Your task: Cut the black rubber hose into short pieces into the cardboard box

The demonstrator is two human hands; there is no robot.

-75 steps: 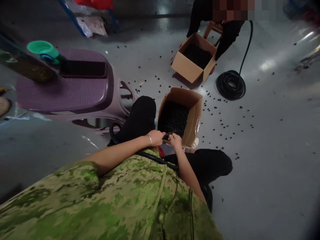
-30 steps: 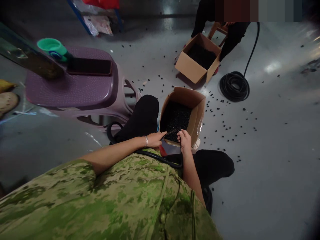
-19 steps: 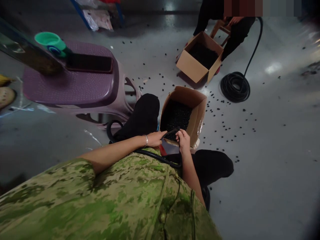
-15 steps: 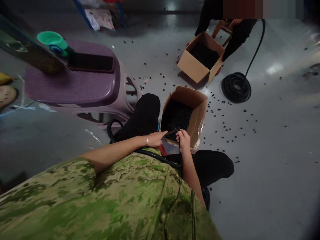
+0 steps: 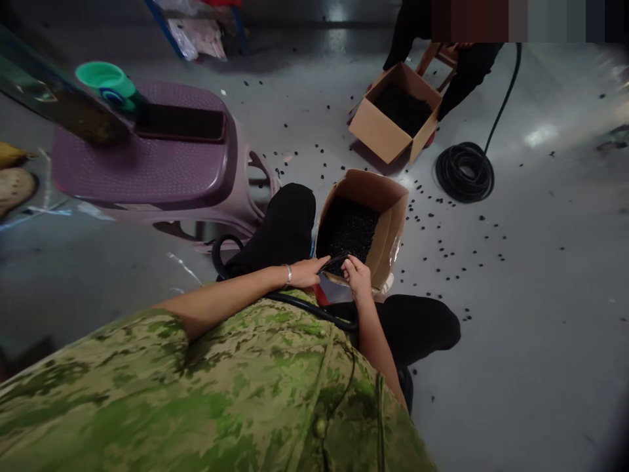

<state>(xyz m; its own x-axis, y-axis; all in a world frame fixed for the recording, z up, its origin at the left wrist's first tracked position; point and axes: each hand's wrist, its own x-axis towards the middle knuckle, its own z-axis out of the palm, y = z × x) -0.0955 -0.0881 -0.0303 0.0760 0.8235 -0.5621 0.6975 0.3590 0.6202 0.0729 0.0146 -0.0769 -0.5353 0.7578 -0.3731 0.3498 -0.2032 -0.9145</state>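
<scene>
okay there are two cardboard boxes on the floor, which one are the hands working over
The nearer box, between the person's knees. Left hand and right hand hold a thin black hose at its near edge; the other box sits farther off.

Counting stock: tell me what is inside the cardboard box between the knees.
The cardboard box holds a heap of small black pieces. Its bottom is covered by them; its near edge is hidden by both hands.

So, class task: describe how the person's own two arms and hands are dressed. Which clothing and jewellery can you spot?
Both forearms are bare below the short sleeves of a green camouflage shirt. The left hand has a thin silver bangle at its wrist. The right hand wears no glove, and no ring or watch can be made out.
</scene>
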